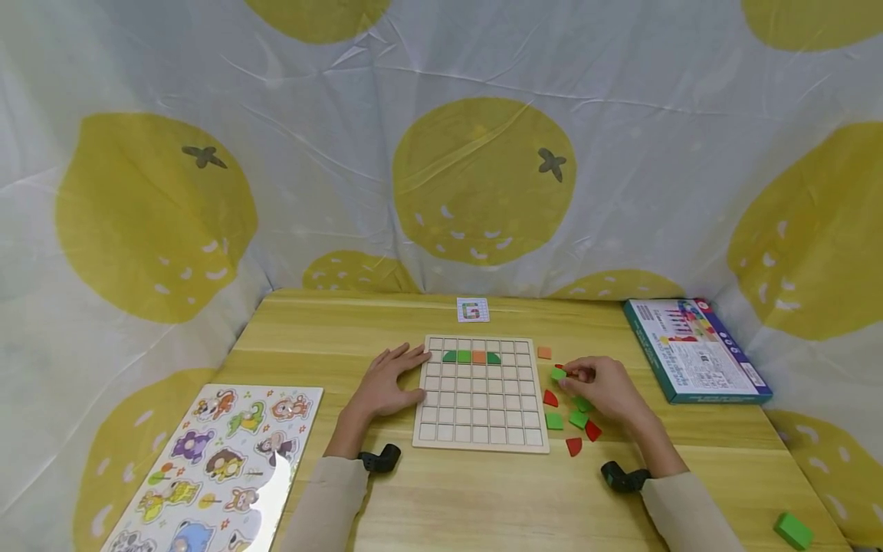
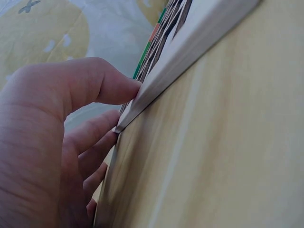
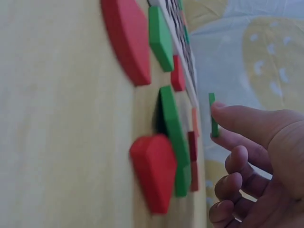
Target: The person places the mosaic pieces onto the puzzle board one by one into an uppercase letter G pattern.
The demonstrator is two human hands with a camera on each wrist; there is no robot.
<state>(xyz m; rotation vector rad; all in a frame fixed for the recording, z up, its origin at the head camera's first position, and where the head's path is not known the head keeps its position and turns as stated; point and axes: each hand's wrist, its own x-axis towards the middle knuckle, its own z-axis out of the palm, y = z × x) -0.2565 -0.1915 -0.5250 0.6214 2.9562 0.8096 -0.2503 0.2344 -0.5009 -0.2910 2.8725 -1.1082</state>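
A wooden grid board point(image 1: 455, 437) lies flat on the table. In one of its upper rows sit two dark green quarter-round tiles, with a light green square point(image 1: 464, 357) and an orange square point(image 1: 479, 357) between them. At the board's left edge rests my left hand point(image 1: 388, 383), its thumb and fingertips touching the rim, fingers loosely extended. My right hand point(image 1: 607, 387) pinches a green square tile point(image 3: 213, 114) between thumb and index finger, raised above the table right of the board. Below that hand lie several loose pieces, among them a red quarter-round tile point(image 1: 593, 431) and a green square point(image 1: 554, 422).
A small pattern card point(image 1: 472, 310) lies behind the board. An orange square point(image 1: 544, 353) is by the board's upper right corner. At the right stand a boxed game point(image 1: 697, 349) and, nearer, a green block point(image 1: 793, 530). An animal puzzle board point(image 1: 234, 429) lies at the left.
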